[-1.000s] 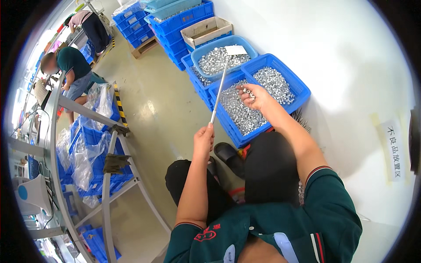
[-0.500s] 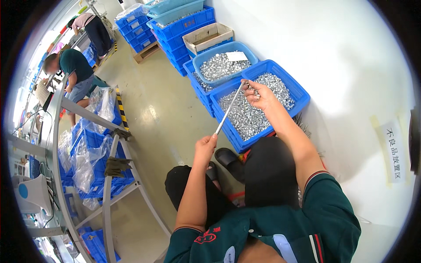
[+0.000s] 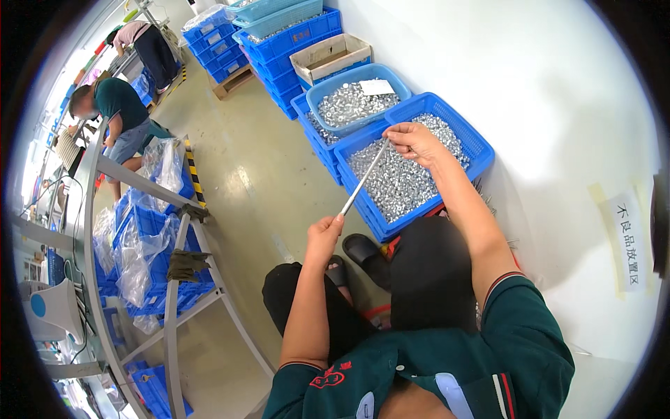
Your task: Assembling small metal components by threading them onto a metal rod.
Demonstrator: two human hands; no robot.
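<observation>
A thin, pale metal rod [image 3: 364,181] slants between my hands, its upper end farther away and to the right. My left hand [image 3: 324,239] is closed around the lower end, thumb along it. At the upper tip, my right hand [image 3: 417,144] pinches with thumb and fingertips, the other fingers curled in; small metal nuts are held there, now mostly hidden by the fingers. Beneath this hand is a blue plastic basket [image 3: 484,148] holding many loose silver nuts [image 3: 399,187].
Beyond it, a light-blue tub [image 3: 403,89] of metal parts carries a white paper slip [image 3: 377,87]. A worn cardboard box [image 3: 331,59] and stacked blue crates [image 3: 279,84] stand farther back. On the left are a metal frame [image 3: 171,314] and bagged crates [image 3: 150,258]. A co-worker [image 3: 118,108] bends over a bench.
My right hand has turned palm-down, and its fingers have closed over the nuts seen in it before, at the rod's tip. My left hand and the rod have barely moved.
</observation>
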